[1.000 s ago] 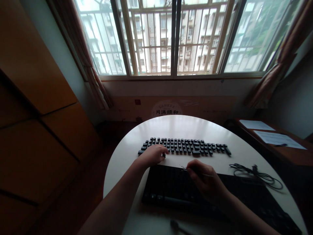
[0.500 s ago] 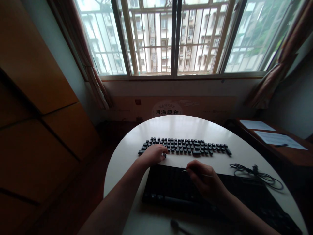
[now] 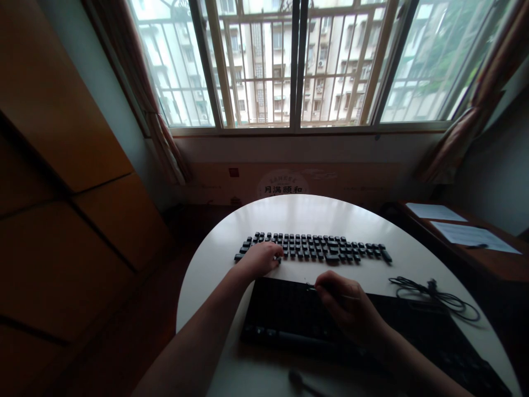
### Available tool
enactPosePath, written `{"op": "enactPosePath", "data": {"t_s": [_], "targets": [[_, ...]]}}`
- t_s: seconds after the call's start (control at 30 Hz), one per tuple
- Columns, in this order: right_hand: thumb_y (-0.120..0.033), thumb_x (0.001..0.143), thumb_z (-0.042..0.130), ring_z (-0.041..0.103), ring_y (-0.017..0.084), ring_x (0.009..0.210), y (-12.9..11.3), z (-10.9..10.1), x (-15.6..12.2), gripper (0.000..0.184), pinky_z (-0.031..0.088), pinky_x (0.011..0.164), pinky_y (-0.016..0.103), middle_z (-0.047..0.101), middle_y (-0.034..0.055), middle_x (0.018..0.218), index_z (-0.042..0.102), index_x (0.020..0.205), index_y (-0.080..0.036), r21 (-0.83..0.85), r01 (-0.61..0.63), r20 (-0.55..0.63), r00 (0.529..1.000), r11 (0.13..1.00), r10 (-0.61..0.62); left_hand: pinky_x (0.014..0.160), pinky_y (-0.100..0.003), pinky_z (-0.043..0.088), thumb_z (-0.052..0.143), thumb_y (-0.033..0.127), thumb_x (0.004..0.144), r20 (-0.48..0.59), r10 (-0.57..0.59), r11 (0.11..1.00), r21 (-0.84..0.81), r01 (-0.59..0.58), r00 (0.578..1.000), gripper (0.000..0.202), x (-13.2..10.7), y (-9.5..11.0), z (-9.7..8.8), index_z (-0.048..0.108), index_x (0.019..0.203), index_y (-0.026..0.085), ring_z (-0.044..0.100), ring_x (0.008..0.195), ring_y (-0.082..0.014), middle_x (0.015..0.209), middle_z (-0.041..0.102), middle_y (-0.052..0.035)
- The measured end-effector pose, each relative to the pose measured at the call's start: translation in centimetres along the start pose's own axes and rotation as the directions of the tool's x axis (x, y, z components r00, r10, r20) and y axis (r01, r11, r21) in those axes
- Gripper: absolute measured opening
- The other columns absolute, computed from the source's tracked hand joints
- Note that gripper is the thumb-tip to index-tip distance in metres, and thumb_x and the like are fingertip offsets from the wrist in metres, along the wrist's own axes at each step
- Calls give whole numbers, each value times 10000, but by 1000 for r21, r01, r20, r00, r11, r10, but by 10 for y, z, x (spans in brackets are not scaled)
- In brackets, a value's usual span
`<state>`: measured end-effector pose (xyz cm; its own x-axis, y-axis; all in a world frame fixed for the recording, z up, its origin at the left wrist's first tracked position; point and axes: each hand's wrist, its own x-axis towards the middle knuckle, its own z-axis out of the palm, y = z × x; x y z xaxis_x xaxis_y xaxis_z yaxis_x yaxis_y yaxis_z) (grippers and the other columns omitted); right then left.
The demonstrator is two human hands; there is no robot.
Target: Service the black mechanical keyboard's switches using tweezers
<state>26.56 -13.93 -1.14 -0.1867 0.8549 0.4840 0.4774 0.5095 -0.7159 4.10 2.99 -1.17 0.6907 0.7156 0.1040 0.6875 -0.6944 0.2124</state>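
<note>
Rows of loose black keycaps (image 3: 318,247) lie on a round white table (image 3: 314,212). My left hand (image 3: 259,259) rests with curled fingers on the left end of those rows, fingertips at a keycap. A black keyboard base (image 3: 289,314) lies nearer to me. Over its back edge my right hand (image 3: 345,306) is closed around a thin wire tool (image 3: 311,286), which pokes out to the left of the fingers.
A coiled black cable (image 3: 433,295) lies on the table at the right. A small dark tool (image 3: 297,380) sits at the table's near edge. Papers (image 3: 458,226) lie on a side desk at right. A wooden cabinet (image 3: 61,182) stands at left, the window ahead.
Almost nothing. Both hands keep their places; the view shifts very slightly.
</note>
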Motion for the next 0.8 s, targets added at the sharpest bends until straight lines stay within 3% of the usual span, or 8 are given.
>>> {"op": "enactPosePath", "data": {"t_s": [0.43,0.63,0.8], "targets": [[-229,971,509,546,137,628,-3,0,2,117,439,602,241,598,-5,727,591,893,-199,10,-5,6,1000,1000,5,855,-303,511,666,141,772,-33,-30,1000,-10,30,999,243,-2,8,-8,738,983,237,680,960,-227,1048,732,-27],[-236,979,508,534,135,625,-10,0,-1,124,435,597,241,594,-5,731,603,909,-195,50,-35,24,999,998,34,726,-283,510,620,229,888,-182,-101,995,-43,95,978,143,-12,21,-32,727,983,224,667,819,-190,1023,708,-32],[-247,989,510,512,127,592,-17,-2,-8,146,429,578,238,569,-14,697,613,900,-194,52,-26,8,1000,998,25,702,-279,490,595,242,920,-239,-58,997,-62,44,969,132,-19,44,-42,719,938,202,652,794,-180,1000,701,-35]]}}
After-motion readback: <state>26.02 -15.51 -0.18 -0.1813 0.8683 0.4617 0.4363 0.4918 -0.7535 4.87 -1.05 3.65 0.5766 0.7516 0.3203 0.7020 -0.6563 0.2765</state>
